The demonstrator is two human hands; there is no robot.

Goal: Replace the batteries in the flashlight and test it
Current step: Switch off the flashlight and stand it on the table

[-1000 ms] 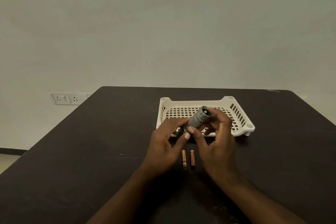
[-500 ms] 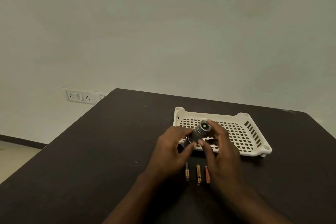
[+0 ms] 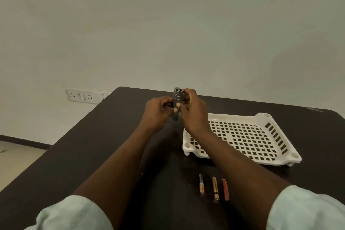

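Now both hands are lifting the flashlight [image 3: 177, 101] away from the tabletop [image 3: 93, 151] and the earlier low position over the tray [image 3: 261, 117]: left hand [image 3: 158, 110] gripping the lower barrel, right hand [image 3: 192, 110] pinching the ribbed head. Three batteries [image 3: 214, 188] are lying nearest the person, suggesting reassembly or testing is under way.

No text, label, brand or number can be read anywhere; the three slim copper-and-orange batteries [image 3: 214, 187] on the near right show only blurred colour bands.
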